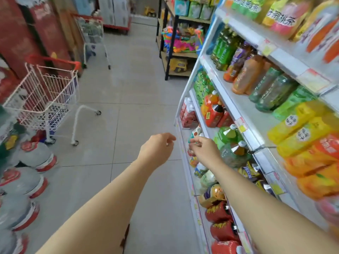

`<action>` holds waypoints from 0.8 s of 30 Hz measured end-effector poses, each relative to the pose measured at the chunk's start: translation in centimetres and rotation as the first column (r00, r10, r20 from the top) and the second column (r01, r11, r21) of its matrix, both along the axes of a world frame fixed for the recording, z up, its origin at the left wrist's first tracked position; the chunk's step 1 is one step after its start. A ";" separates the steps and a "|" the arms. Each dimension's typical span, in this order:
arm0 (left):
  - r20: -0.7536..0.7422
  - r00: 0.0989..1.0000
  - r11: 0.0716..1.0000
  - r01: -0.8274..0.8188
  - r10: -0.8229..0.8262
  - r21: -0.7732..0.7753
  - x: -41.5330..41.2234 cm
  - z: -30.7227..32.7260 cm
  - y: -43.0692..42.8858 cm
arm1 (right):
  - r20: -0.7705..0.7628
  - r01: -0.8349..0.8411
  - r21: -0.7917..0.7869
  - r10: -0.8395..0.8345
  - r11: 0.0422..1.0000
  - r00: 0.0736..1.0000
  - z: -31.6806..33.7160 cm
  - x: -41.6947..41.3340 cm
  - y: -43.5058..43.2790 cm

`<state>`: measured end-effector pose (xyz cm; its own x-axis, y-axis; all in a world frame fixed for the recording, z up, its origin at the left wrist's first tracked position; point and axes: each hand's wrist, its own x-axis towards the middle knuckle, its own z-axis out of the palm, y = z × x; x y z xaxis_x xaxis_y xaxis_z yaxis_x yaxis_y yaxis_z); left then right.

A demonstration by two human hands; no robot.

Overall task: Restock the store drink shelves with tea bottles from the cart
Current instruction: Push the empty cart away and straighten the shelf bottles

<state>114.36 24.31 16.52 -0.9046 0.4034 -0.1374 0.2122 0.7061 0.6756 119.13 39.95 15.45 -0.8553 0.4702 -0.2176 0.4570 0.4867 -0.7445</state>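
Your left hand (157, 146) hangs loose and empty off the shelf's (189, 178) front edge. Your right hand (204, 150) reaches a small bottle (195, 133) there; blur hides any grip. The cart (45, 99) stands apart.

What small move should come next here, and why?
Probably draw both hands back and head for the far cart, which looks loaded: the left hand and right hand seem to hold nothing at the low shelf, and the near cart looks empty.
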 end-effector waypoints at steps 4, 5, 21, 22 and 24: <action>0.019 0.989 0.989 0.147 -0.146 -0.017 -5.5 -1.2 3.8 | 0.011 0.158 -0.023 -0.158 0.987 0.987 -1.4 -3.1 3.4; 0.024 0.983 0.983 0.184 -0.184 -0.024 -7.0 -1.4 4.6 | 0.019 0.200 -0.030 -0.200 0.979 0.980 -1.8 -3.8 4.1; 0.114 0.764 0.761 0.644 -0.635 -0.076 -23.4 -4.4 22.9 | 0.165 0.590 0.063 -0.592 0.805 0.789 -4.8 -11.9 16.6; 0.112 0.762 0.759 0.647 -0.638 -0.073 -24.7 -4.2 23.9 | 0.151 0.601 0.068 -0.603 0.797 0.783 -4.4 -13.2 17.4; 0.078 0.757 0.754 0.654 -0.649 -0.062 -27.4 -3.8 25.7 | 0.122 0.603 0.080 -0.608 0.794 0.784 -3.4 -15.7 18.7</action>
<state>87.00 49.96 12.75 -0.4181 0.8781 -0.2326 0.6095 0.4611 0.6449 103.40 58.61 12.03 -0.3557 0.8912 -0.2815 0.7601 0.1006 -0.6419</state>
